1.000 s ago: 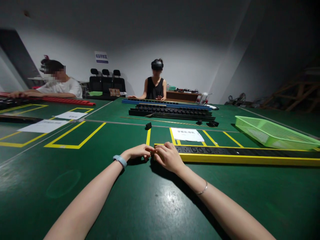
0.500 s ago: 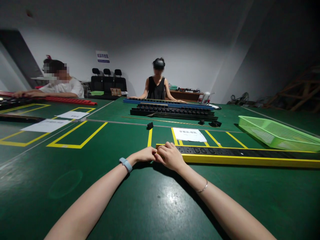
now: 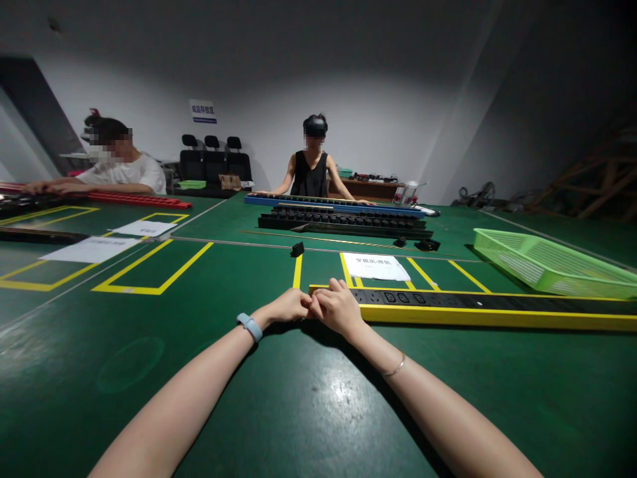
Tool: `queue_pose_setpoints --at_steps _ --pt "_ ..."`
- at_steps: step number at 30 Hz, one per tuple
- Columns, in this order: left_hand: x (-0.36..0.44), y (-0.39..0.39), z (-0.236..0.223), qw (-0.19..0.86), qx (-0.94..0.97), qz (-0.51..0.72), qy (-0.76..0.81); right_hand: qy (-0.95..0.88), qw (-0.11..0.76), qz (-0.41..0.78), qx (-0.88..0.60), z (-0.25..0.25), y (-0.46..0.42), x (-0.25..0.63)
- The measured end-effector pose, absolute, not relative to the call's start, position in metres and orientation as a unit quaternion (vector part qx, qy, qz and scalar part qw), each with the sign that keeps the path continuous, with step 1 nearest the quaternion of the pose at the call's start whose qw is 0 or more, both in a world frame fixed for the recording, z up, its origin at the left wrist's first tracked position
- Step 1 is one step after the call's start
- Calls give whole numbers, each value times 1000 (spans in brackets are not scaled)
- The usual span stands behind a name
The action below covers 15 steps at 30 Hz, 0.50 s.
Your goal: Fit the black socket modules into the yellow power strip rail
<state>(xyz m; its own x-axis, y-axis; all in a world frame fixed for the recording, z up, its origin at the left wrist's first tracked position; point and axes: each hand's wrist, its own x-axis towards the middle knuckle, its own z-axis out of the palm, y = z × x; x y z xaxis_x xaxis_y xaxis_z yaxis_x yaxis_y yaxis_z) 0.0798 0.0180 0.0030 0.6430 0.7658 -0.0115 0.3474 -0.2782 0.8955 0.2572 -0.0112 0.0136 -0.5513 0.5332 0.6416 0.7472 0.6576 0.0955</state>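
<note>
A long yellow rail with a black socket strip (image 3: 478, 310) lies across the green table (image 3: 308, 398), running off to the right. My right hand (image 3: 338, 309) is closed over the rail's left end. My left hand (image 3: 288, 307), with a blue wristband, is pinched together right against that same end, fingertips touching my right hand. What the fingers pinch is hidden. Three black sockets (image 3: 401, 298) sit in the strip just right of my right hand.
A green mesh basket (image 3: 547, 265) stands at the right. A white paper (image 3: 375, 266) lies in a yellow-taped box behind the rail, a small black part (image 3: 297, 249) nearby. Black and blue rails (image 3: 343, 219) lie before a seated person; another person sits at far left.
Both hands stay at the rail's left end, fingers shifting slightly. The person opposite has lowered their hands onto their blue rail.
</note>
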Motion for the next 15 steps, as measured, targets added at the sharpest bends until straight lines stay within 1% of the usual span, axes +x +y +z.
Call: queue_pose_setpoints --at_steps 15 --pt "77 16 6 492 766 214 353 -853 311 -166 -385 15 -12 253"
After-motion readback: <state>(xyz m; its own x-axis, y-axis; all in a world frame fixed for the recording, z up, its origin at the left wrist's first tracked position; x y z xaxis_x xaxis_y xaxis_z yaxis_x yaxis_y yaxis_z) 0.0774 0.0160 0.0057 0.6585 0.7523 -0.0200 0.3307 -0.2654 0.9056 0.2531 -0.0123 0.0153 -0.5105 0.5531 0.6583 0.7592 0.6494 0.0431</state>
